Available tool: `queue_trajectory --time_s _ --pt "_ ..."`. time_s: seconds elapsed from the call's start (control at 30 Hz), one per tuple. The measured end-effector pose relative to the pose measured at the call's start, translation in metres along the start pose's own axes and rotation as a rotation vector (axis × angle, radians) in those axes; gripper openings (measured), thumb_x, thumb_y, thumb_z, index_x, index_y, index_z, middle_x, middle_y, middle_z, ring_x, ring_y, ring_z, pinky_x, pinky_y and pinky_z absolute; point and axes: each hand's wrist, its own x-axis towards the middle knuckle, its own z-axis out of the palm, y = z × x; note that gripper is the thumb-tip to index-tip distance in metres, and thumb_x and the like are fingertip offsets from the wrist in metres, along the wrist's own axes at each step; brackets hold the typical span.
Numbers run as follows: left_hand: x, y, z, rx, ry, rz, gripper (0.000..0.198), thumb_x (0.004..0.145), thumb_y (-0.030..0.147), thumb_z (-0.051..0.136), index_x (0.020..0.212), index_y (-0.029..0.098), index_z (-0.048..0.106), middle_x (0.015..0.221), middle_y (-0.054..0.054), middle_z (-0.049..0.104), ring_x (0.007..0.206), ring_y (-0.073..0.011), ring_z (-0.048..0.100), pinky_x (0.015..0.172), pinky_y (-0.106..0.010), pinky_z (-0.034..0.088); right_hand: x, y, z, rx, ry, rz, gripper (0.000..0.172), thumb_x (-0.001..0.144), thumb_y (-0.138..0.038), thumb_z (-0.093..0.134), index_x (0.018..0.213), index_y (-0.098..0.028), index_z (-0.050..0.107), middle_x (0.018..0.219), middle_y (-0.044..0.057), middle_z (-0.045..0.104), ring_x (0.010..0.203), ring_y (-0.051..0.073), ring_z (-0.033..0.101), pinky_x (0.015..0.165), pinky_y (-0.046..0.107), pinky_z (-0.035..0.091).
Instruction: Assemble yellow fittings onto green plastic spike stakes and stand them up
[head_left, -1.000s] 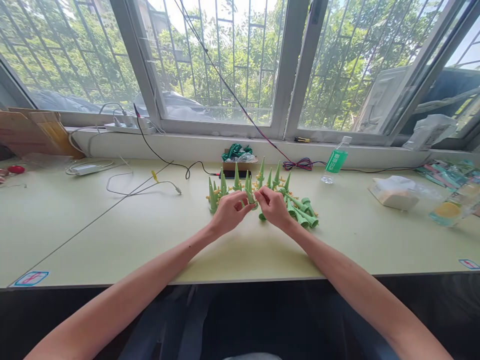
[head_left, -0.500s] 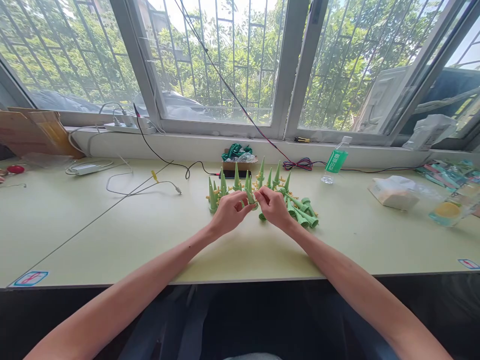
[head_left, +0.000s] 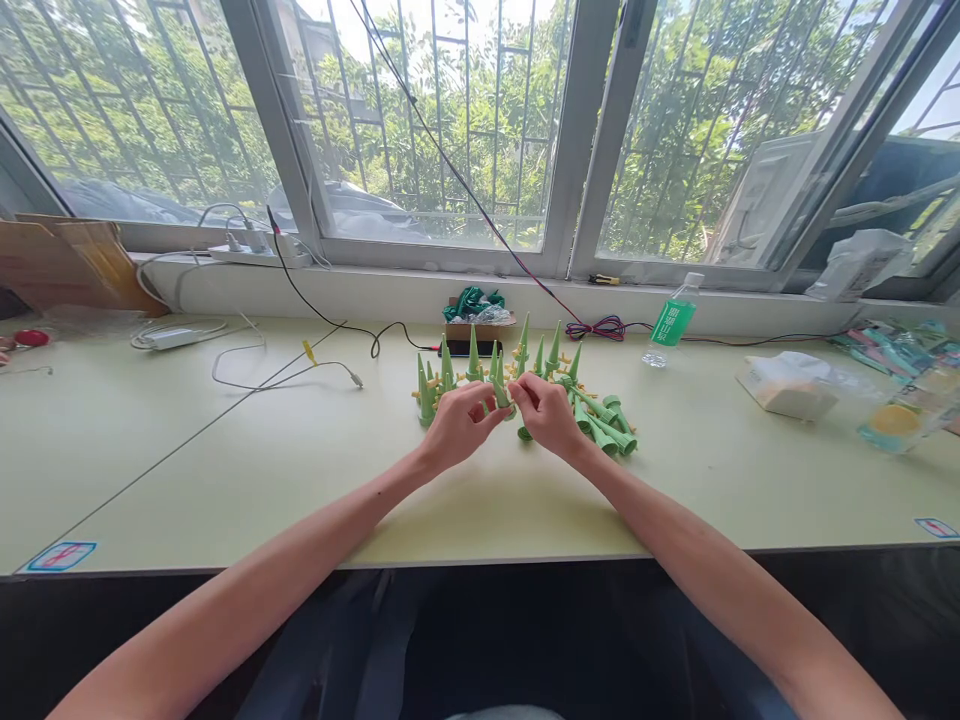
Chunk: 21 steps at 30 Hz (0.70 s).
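Observation:
My left hand is closed around a green plastic watering spike, which points upward. My right hand pinches at the spike's right side, thumb and fingertips together. Whatever small part sits between those fingertips is mostly covered. Behind both hands several more green spikes stand upright on their wide ends, with small yellow side pieces. To the right of my right hand, other spikes lie in a loose pile on the table.
On the table, a black phone and a small box of green wrapping sit behind the spikes. A bottle and tissue pack stand to the right. A white cable lies left.

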Motion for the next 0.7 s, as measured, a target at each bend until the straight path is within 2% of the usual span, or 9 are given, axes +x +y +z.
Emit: queue_trajectory --time_s 0.3,0.7 --pt "-0.0006 -0.0009 0.0007 -0.008 -0.008 -0.016 0.029 0.083 0.037 0.066 0.068 0.017 0.05 0.069 0.002 0.053 0.048 -0.005 0.042 0.044 -0.02 0.038 -0.0008 0.0006 0.0002 -0.011 -0.011 0.002 0.031 0.094 -0.037 0.045 0.068 -0.019 0.044 0.053 -0.005 0.037 0.05 0.009 0.03 0.051 0.024 0.026" --pt "0.0003 0.0025 -0.0015 -0.003 -0.013 0.03 0.026 0.085 0.04 0.062 0.073 0.018 0.062 0.069 0.001 0.052 0.049 -0.0058 0.042 0.044 -0.02 0.039 0.0001 -0.0017 -0.0016 -0.028 -0.026 0.015 0.035 0.094 -0.042 0.042 0.068 -0.02 0.044 0.053 -0.004 0.037 0.05 0.01 0.03 0.05 0.025 0.027"
